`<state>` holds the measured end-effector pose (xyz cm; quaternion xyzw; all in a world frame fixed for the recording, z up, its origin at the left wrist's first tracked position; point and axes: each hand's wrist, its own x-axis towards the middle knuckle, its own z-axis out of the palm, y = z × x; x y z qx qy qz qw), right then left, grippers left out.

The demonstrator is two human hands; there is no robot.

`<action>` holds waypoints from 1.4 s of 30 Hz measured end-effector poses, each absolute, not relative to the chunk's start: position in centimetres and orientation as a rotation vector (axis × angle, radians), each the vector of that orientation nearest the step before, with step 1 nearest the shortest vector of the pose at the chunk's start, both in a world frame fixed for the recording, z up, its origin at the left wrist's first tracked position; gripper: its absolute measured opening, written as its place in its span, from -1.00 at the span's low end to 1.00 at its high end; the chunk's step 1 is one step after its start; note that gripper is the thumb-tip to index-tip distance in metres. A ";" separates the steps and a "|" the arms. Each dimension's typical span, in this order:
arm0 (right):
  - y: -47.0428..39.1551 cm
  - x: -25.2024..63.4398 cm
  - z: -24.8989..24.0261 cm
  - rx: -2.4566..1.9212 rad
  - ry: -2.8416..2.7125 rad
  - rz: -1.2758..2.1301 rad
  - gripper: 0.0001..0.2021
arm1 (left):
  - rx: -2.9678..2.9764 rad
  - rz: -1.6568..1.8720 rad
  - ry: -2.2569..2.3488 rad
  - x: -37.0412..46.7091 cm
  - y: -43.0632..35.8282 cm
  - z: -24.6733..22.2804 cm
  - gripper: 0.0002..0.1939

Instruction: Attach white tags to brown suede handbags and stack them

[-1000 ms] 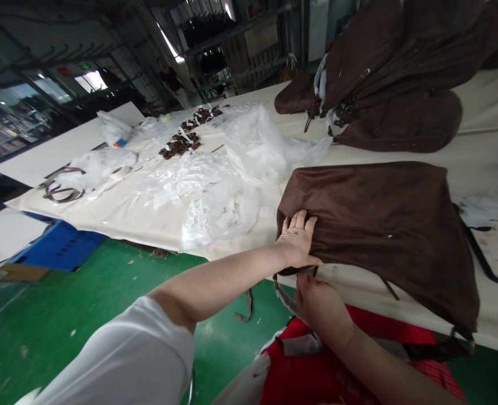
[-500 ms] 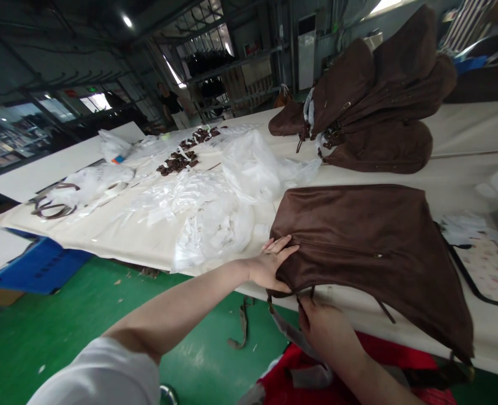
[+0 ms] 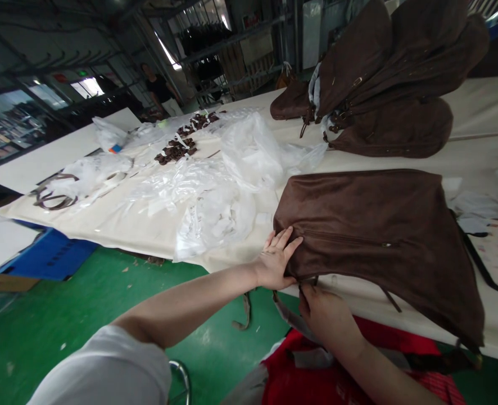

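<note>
Unmoved, left hand (image 3: 276, 260) presses brown bag (image 3: 375, 236); right fingertips hidden.

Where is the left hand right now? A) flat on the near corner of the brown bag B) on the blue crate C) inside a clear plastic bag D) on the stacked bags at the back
A: the left hand lies open, fingers spread, on the near corner of the brown bag at the table edge.

dim hall, daylight from far windows (image 3: 86, 85) glaring white; table (image 3: 118, 219) evenly lit, soft shadows; wide-angle bending at edges; background slightly soft.
</note>
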<state>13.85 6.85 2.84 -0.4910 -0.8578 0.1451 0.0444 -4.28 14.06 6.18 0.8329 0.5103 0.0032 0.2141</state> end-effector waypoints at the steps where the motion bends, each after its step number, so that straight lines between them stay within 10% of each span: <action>1: 6.8 13.7 2.8 -1.492 -2.628 0.434 -0.88 | 2.309 0.019 1.426 -4.2 13.8 6.1 0.15; 31: 5.9 10.7 2.5 -1.461 -2.647 0.562 -0.86 | 2.180 0.185 1.549 -2.4 14.1 5.9 0.10; 42: 6.2 15.5 3.8 -1.357 -2.532 0.463 -0.85 | 1.578 0.631 2.074 -4.4 14.3 5.1 -0.35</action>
